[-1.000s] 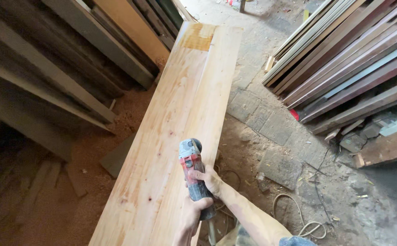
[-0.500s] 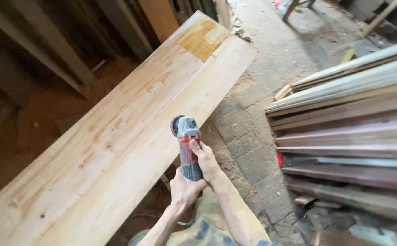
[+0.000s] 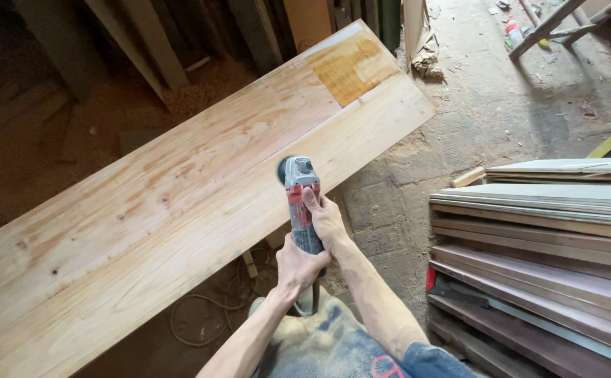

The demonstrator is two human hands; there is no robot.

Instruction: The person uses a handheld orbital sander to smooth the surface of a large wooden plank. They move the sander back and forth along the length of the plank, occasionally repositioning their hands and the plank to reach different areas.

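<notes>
Both hands (image 3: 312,245) around grinder (image 3: 300,203) on plank (image 3: 179,203)

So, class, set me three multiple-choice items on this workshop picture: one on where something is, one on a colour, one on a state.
1. Where does the stack of boards lie?
A. To the right of the long plank
B. On top of the long plank
C. Left of the plank, in the sawdust

2. What colour is the patch at the far end of the long plank?
A. Blue
B. Darker amber-brown
C. White

3. How is the power sander held?
A. By one hand only
B. Lying loose, untouched
C. By both hands, its head on the plank

Answers:
1. A: the boards are piled on the floor at the right edge of the view.
2. B: the patch is plainly darker than the pale wood around it.
3. C: the right hand grips the body nearer the head, and the left hand grips the rear.
</notes>
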